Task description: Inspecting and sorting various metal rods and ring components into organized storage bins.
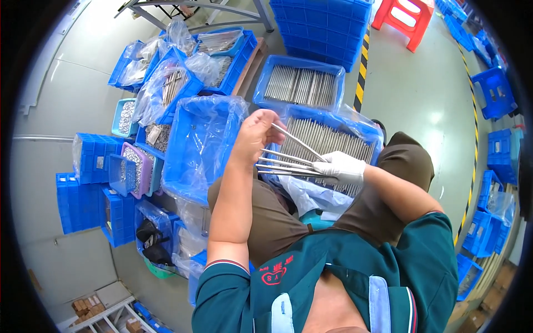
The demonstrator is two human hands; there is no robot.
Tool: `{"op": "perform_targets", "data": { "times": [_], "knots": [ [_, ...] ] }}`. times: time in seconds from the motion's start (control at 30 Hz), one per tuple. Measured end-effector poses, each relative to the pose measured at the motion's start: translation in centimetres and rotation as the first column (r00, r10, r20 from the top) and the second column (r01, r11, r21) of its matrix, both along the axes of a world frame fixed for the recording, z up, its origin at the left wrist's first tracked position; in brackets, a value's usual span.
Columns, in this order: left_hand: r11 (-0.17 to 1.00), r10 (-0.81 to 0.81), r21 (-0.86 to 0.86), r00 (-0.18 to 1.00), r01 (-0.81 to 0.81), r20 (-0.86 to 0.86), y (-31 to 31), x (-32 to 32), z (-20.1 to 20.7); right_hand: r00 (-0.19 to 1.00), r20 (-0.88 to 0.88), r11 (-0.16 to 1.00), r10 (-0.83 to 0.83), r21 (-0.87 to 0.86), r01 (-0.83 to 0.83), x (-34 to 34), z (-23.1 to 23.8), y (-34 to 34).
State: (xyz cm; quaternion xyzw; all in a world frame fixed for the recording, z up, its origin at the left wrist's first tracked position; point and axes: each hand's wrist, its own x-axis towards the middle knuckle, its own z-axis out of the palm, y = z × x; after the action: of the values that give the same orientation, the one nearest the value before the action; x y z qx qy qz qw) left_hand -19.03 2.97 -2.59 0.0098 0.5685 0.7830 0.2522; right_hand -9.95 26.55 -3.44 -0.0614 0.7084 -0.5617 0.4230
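My bare left hand (254,137) is closed in a pinch at the upper end of one thin metal rod (297,140). That rod slants down toward my right hand (343,168), which wears a white glove. The gloved fingers are wrapped round several metal rods (286,165), whose free ends fan out to the left. Both hands are above a blue crate (379,145) lined with clear plastic, in which many similar rods lie side by side. White-blue sheeting (311,195) hangs over the crate's near edge, between my knees.
Beyond is another lined blue crate (340,71) of rods. A blue crate (189,166) with a plastic liner stands left of my left forearm. Farther left are crates and small bins (143,166) of metal parts. Tall stacked crates (322,33) and a red stool (413,25) stand at the back.
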Motion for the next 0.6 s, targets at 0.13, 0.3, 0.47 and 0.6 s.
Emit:
{"op": "perform_targets", "data": {
  "times": [0.13,0.3,0.47,0.6],
  "knots": [
    [0.956,0.292,0.012,0.952,-0.292,-0.092,-4.1,-2.2,1.9,1.000,0.023,0.993,-0.006,-0.115,0.009,-0.1,-1.3,0.9],
    [0.722,0.691,0.107,0.720,-0.683,-0.063,-7.3,-3.1,1.7,0.723,0.663,0.900,-0.193,-0.173,0.400,-3.4,-5.6,2.9],
    [0.700,0.712,0.117,0.701,-0.704,-0.038,-6.0,-2.5,2.7,0.569,0.746,0.681,-0.346,-0.217,0.699,-12.9,-13.6,5.3],
    [0.732,0.669,0.147,0.743,-0.666,0.037,-5.7,-2.1,2.2,0.379,0.756,0.526,-0.534,-0.053,0.849,-20.5,-22.0,6.5]
  ]
}}
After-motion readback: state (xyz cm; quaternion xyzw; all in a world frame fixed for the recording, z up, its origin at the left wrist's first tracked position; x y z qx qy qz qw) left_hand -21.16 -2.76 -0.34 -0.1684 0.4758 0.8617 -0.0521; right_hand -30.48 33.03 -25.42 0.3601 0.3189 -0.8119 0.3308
